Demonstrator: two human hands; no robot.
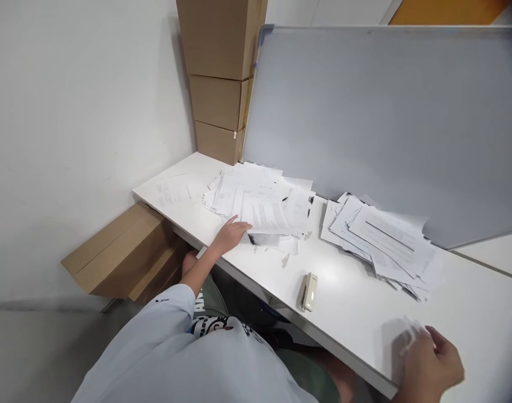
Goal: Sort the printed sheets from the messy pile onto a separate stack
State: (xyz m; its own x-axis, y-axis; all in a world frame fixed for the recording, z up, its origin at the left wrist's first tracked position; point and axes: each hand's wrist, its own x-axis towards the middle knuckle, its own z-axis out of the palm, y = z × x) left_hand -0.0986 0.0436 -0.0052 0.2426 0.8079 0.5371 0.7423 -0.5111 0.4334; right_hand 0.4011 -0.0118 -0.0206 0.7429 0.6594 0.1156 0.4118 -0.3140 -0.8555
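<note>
Loose papers (264,217) are pressed by the left hand (229,236), fingers flat, at center; the right hand's (432,366) grip, lower right, cannot be told.

Nothing properly readable. The papers (264,217) on the desk (205,224) carry printed lines, too small to make out. The loose sheet (172,194) on the desk has tiny print too. Pale letters on the dark cloth (199,302) below the desk edge are cut off and unreadable.

right hand (432,366) blurred, cut off at edge
</note>
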